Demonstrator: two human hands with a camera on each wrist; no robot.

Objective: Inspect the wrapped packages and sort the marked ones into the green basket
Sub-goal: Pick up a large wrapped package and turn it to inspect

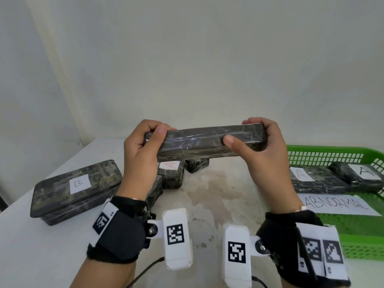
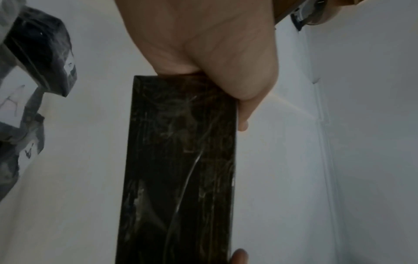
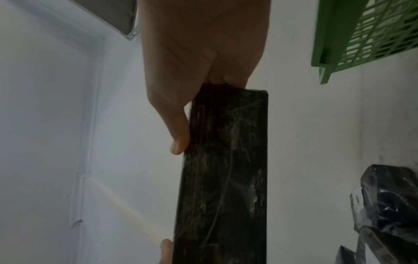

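A long dark marbled wrapped package (image 1: 199, 142) (image 2: 181, 169) (image 3: 226, 178) is held up above the table, edge toward me, no label showing. My left hand (image 1: 143, 146) (image 2: 203, 53) grips its left end, thumb on the near face. My right hand (image 1: 257, 146) (image 3: 199, 62) grips its right end the same way. The green basket (image 1: 332, 150) (image 3: 339, 35) stands at the right. It holds two wrapped packages labelled A (image 1: 318, 179) (image 1: 357, 173) and a paper sheet reading ABNORMAL (image 1: 336, 204).
On the white table (image 1: 41, 246) lies a package labelled B (image 1: 76, 188) at the left. Another labelled A (image 1: 171, 173) and a small one (image 1: 197, 164) sit behind my hands. A cable (image 1: 145, 271) runs near the front edge. A pale wall stands behind.
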